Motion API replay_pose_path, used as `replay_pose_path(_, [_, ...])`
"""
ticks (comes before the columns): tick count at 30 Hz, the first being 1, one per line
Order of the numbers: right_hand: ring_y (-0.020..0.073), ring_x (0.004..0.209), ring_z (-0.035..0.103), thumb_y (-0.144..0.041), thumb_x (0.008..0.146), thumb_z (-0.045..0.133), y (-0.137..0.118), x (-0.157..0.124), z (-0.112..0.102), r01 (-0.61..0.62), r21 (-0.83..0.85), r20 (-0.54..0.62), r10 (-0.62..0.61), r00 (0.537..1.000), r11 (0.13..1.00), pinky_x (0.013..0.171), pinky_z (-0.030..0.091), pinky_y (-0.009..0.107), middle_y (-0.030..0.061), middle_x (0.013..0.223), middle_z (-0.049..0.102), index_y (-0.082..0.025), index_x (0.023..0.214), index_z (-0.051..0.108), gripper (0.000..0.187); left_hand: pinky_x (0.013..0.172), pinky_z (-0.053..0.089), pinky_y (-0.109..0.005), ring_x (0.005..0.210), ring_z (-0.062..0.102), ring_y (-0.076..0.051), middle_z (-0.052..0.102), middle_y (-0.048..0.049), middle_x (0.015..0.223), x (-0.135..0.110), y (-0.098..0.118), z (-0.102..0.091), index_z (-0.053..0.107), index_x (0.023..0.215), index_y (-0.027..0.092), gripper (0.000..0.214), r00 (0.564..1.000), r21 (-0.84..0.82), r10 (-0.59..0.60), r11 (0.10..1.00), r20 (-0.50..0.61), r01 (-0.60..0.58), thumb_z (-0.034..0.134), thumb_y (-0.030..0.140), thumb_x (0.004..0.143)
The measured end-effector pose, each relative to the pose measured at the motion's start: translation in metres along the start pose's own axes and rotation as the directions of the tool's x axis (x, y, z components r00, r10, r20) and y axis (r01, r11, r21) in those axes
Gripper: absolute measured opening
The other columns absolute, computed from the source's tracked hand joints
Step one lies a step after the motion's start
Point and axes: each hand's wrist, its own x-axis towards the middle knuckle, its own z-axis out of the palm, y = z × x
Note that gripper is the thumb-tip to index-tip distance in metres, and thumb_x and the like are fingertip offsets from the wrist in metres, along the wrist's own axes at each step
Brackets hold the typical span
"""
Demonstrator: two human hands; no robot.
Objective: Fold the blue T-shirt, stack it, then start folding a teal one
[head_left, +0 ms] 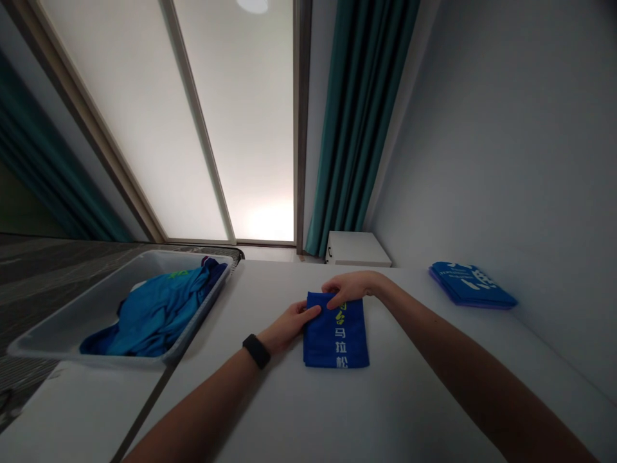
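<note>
A folded blue garment (321,344) with white and yellow-green printed characters lies flat on the white table (270,411), in the middle of the head view. My left hand (293,321), with a dark band at its wrist, grips the left edge, thumb on top and fingers out of sight beneath. At the far edge, my right hand (349,288) pinches the cloth between thumb and fingers. Whether the folded piece is a shirt cannot be made out.
To the left stands a translucent plastic bin (53,347) holding crumpled blue clothes (159,312). A stack of folded blue garments (472,286) sits at the right by the wall. A white cabinet (359,247) is beyond the table's far edge.
</note>
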Motion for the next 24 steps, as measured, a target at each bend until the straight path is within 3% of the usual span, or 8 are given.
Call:
replay_pose_path(3, [0.0176, 0.072, 0.061, -0.04, 0.073, 0.07, 0.004, 0.002, 0.001, -0.097, -0.185, -0.147, 0.069, 0.987, 0.978, 0.06, 0.042, 0.026, 0.0012, 0.079, 0.066, -0.019, 0.08, 0.06, 0.024, 0.091, 0.054, -0.037, 0.098, 0.069, -0.024, 0.071, -0.0146, 0.111, 0.006, 0.0, 0.01, 0.065, 0.116, 0.012, 0.042, 0.998, -0.04, 0.003, 0.999, -0.069, -0.006, 0.073, 0.037, 0.083])
replay_pose_path(6, [0.0175, 0.072, 0.061, -0.041, 0.075, 0.067, 0.016, -0.001, 0.002, -0.115, -0.19, -0.201, 0.077, 0.977, 0.975, 0.059, 0.041, 0.025, 0.0019, 0.08, 0.066, -0.019, 0.08, 0.06, 0.024, 0.087, 0.056, -0.036, 0.093, 0.07, -0.023, 0.072, -0.0143, 0.109, 0.015, -0.003, 0.016, 0.066, 0.114, 0.012, 0.039, 0.994, -0.044, 0.011, 0.999, -0.112, -0.016, 0.071, 0.037, 0.084])
replay_pose_path(13, [0.0167, 0.071, 0.06, -0.042, 0.074, 0.068, 0.056, -0.021, 0.007, -0.041, 0.042, -0.257, 0.051, 0.965, 0.998, 0.057, 0.042, 0.023, 0.0013, 0.078, 0.067, -0.018, 0.079, 0.059, 0.026, 0.08, 0.058, -0.035, 0.086, 0.072, -0.023, 0.074, -0.0129, 0.102, 0.039, -0.005, 0.035, 0.066, 0.112, 0.014, 0.045, 0.996, 0.01, -0.013, 1.0, -0.09, 0.014, 0.072, 0.047, 0.081])
replay_pose_path(18, [0.0151, 0.069, 0.059, -0.044, 0.072, 0.071, 0.077, -0.038, 0.011, 0.022, 0.165, -0.307, 0.03, 0.951, 0.986, 0.056, 0.041, 0.022, -0.0007, 0.074, 0.065, -0.018, 0.077, 0.058, 0.029, 0.069, 0.058, -0.031, 0.074, 0.071, -0.021, 0.075, -0.009, 0.087, 0.055, 0.003, 0.053, 0.069, 0.104, 0.014, 0.042, 0.997, 0.1, 0.003, 0.995, -0.083, 0.005, 0.071, 0.049, 0.08])
replay_pose_path(21, [0.0158, 0.072, 0.06, -0.048, 0.069, 0.074, 0.093, -0.055, 0.014, 0.06, 0.338, -0.329, 0.058, 0.943, 0.939, 0.061, 0.044, 0.024, -0.0007, 0.075, 0.066, -0.018, 0.077, 0.057, 0.035, 0.062, 0.056, -0.029, 0.066, 0.069, -0.019, 0.074, -0.0065, 0.078, 0.06, 0.007, 0.063, 0.069, 0.097, 0.014, 0.04, 0.997, 0.105, 0.022, 0.994, -0.076, -0.014, 0.07, 0.05, 0.08])
replay_pose_path(24, [0.0179, 0.081, 0.062, -0.052, 0.067, 0.076, 0.115, -0.072, 0.026, 0.174, 0.533, -0.378, 0.049, 0.924, 0.828, 0.073, 0.048, 0.028, 0.0009, 0.082, 0.068, -0.018, 0.082, 0.058, 0.041, 0.062, 0.056, -0.028, 0.066, 0.068, -0.018, 0.073, -0.0053, 0.076, 0.063, 0.008, 0.07, 0.068, 0.093, 0.014, 0.039, 0.996, 0.1, 0.045, 0.994, -0.077, -0.037, 0.071, 0.05, 0.08])
